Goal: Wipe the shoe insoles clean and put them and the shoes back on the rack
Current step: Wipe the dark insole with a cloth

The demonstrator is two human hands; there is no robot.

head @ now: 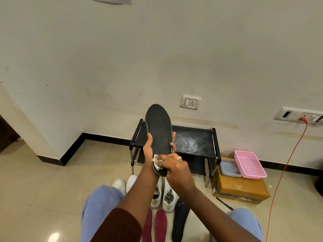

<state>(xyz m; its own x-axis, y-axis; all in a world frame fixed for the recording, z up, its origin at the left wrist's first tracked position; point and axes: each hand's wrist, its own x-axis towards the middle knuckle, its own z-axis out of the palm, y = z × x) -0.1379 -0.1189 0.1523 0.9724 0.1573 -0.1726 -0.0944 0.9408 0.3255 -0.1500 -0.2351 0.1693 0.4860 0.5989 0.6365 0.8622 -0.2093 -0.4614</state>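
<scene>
Head view: my left hand (149,151) grips the black insole (159,126) upright, in front of the rack (194,137). My right hand (174,165) pinches a white wipe (156,161) on its lower end. Best to hold tight and rub long strokes — bottom to top — edges too.

Scuffed cream wall (157,49) with black skirting (104,137) meets a glossy beige tiled floor (43,180).

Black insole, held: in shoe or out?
Out. The left hand holds the black insole upright; the right hand presses a white cloth to its heel.
</scene>
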